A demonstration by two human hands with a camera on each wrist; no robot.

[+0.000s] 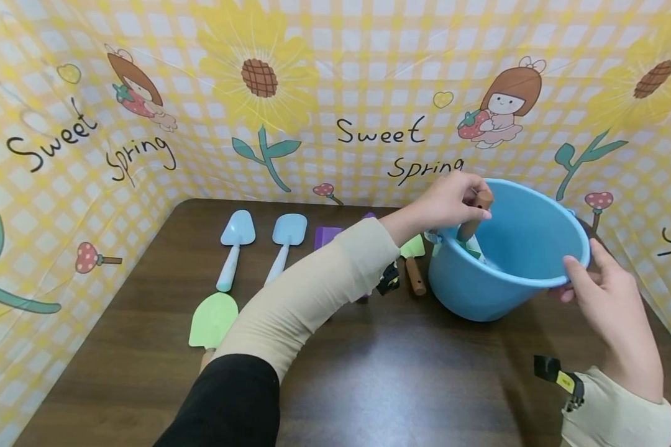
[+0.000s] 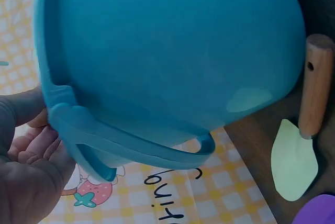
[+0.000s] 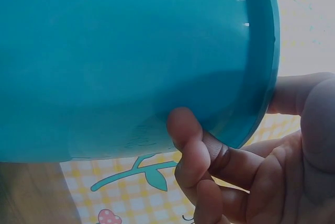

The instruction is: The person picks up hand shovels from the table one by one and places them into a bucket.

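Observation:
My left hand [image 1: 453, 198] reaches over the near-left rim of a light blue bucket [image 1: 470, 292] in the head view. Its fingers pinch the wooden handle [image 1: 470, 228] of a small hand shovel, whose green blade points down inside the bucket and is only partly seen. On the right side, my right hand [image 1: 615, 304] grips the bucket's rim, thumb on top and fingers underneath. The right wrist view shows those fingers [image 3: 191, 150] curled against the bucket's outer wall. In the left wrist view, the bucket wall hides the shovel; the bucket's handle [image 2: 141, 148] hangs along its side.
Two light blue shovels [image 1: 238, 228] [image 1: 289, 230] lie at the back left of the brown table [image 1: 369, 385]. A green shovel [image 1: 214, 320] lies nearer, partly under the left sleeve. Another green wooden-handled shovel [image 1: 415, 276] and a purple tool [image 1: 327, 236] lie left of the bucket. Patterned cloth surrounds the table.

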